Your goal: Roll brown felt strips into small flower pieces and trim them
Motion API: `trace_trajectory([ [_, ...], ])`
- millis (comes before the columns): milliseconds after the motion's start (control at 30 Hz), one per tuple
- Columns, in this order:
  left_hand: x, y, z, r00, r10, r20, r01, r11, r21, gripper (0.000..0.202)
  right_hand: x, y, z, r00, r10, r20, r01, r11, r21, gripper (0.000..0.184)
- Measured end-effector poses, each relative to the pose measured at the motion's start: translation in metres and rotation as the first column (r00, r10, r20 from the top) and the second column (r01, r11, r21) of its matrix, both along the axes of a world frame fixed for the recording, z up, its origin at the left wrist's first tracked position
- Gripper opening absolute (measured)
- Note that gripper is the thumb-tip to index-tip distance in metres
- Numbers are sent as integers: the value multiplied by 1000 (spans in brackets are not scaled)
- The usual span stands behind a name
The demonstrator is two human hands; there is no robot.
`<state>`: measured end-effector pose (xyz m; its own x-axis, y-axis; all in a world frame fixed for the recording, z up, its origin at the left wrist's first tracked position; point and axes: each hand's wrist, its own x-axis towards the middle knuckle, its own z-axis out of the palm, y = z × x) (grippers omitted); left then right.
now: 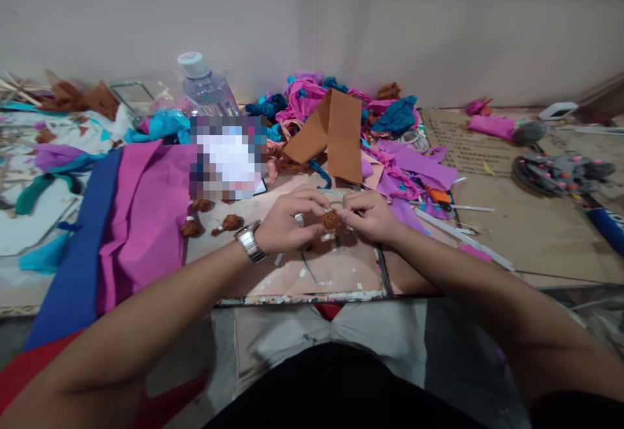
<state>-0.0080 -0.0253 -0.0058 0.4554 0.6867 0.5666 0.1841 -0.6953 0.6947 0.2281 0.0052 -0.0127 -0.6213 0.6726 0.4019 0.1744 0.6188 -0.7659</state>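
Between my two hands, just above the work board (273, 279), is a small brown crepe-paper rosette (330, 220). My left hand (291, 218), with a metal watch (250, 242) on its wrist, has its fingers curled around the rosette's left side. My right hand (368, 213) pinches at its right edge; what lies between those fingertips is hidden. Left of my hands lie several finished-looking brown paper rosettes (230, 223) with tied ends. Behind my hands a folded strip of brown crepe paper (345, 136) rests on the scraps.
A capped plastic bottle (207, 91) stands behind a blurred-out patch. Pink crepe paper (143, 221) and blue paper (80, 240) drape over the table's left front edge. Colourful paper scraps (307, 101) pile along the wall. On cardboard (468, 156) at right sits a dark pincushion-like object (560, 172).
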Motion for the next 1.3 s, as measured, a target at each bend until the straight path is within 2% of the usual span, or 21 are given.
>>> trace_trajectory([
  [133, 0, 0, -1, 1000, -18, 11, 18, 1000, -7, 8, -1, -2, -1, 1000, -26, -16, 25, 998, -53, 61],
  [300, -1, 0, -2, 1000, -5, 9, 6, 999, -42, 8, 3, -1, -4, 989, -30, -145, 2, 982, -189, 61],
  [433, 0, 0, -2, 1000, 7, 5, -7, 999, -37, 10, 6, 2, -5, 992, -6, -125, -6, 996, -93, 46],
  [500, 1, 0, -3, 1000, 19, 13, -19, 999, -28, 10, 4, 2, -7, 989, -62, -132, 55, 997, -56, 35],
  [567, 1, 0, -4, 999, 50, 21, -49, 999, -12, 10, 2, 2, -9, 971, -147, -188, 136, 988, -72, 24],
  [633, 1, 1, -6, 994, 104, 31, -105, 994, 11, 11, 1, 0, -10, 944, -208, -257, 185, 977, -110, 28],
  [700, 1, 1, -6, 984, 172, 50, -174, 984, 34, 12, 0, -2, -9, 928, -213, -307, 187, 976, -112, 29],
  [833, 1, 1, -6, 963, 265, 54, -269, 960, 80, 11, 1, -7, -2, 937, -192, -291, 207, 978, 20, 19],
  [933, 1, 2, -7, 964, 265, 24, -266, 957, 115, 10, 1, -9, 2, 946, -188, -264, 221, 970, 99, 21],
  [1067, 2, 2, -9, 973, 229, 14, -229, 965, 127, 9, 1, -10, 2, 946, -185, -265, 220, 970, 106, 25],
  [1300, 4, 0, -10, 973, 231, -19, -226, 962, 156, 12, 1, -5, -1, 945, -152, -291, 206, 965, 164, 29],
])
